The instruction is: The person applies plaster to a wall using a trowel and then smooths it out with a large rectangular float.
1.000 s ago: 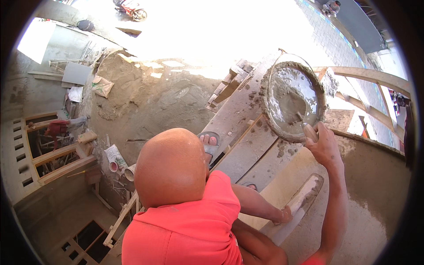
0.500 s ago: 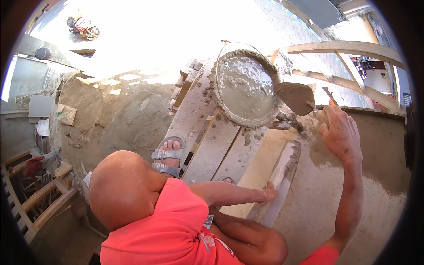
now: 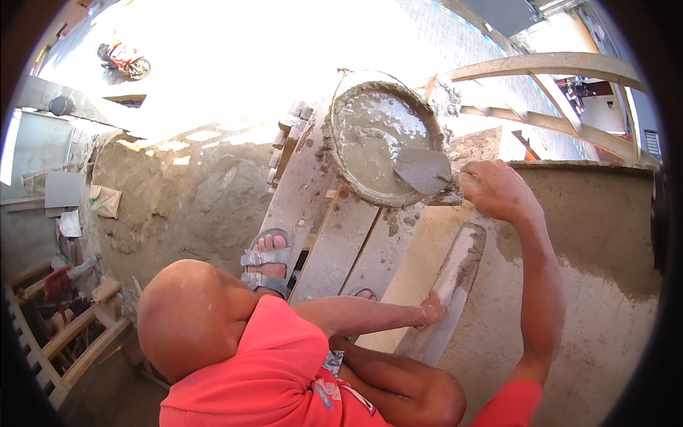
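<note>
Trowel (image 3: 421,171) and right hand (image 3: 501,192) have swung left, bringing the blade from beside the bucket's (image 3: 331,146) right rim to over the wet mortar (image 3: 370,128). My right fingers wrap the handle — the surest hold, since the blade looks stiff, slick and probably heavy when loaded. My left hand (image 3: 431,310) grips the long board (image 3: 461,269).

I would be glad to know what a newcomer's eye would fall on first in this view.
Probably the bucket of wet grey mix on the planks, upper middle, where the right hand holds a trowel over it. Next comes the long, narrow board in the left hand, lower and right of centre. A red motorcycle stands out at upper left against glaring ground.
</note>
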Motion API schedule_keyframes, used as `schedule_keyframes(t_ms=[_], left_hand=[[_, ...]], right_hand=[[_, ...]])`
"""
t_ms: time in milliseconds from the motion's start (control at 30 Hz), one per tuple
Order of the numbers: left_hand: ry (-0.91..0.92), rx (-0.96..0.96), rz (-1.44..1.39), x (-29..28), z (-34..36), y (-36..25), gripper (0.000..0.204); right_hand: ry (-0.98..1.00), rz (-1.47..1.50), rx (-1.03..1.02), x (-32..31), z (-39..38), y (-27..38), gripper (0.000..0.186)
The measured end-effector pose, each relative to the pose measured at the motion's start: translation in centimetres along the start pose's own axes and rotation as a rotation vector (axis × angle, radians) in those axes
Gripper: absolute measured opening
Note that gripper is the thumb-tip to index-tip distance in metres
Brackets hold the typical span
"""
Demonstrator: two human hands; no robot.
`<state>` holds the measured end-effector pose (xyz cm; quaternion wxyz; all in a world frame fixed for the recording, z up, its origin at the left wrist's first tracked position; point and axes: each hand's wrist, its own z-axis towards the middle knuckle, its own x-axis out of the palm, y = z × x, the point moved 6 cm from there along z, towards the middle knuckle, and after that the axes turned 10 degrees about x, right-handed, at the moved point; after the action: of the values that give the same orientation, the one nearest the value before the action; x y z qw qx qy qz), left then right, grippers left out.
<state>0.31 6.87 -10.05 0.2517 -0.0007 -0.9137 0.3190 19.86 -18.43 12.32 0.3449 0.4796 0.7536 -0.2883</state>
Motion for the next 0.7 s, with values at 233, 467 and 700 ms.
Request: schedule_keyframes(t_ms=[233,467,700], left_hand=[[-0.014,0.053,0.064,-0.9,0.2,-0.1,0.070],[-0.061,0.090,0.118,-2.1,0.6,0.8,0.068],[0.012,0.061,0.194,-1.1,0.6,0.9,0.066]], right_hand=[[-0.039,0.347,-0.123,5.6,2.1,1.4,0.036],[-0.293,0.581,-0.207,11.4,0.2,-2.0,0.040],[-0.339,0.685,-0.221,13.7,-0.5,-3.2,0.041]])
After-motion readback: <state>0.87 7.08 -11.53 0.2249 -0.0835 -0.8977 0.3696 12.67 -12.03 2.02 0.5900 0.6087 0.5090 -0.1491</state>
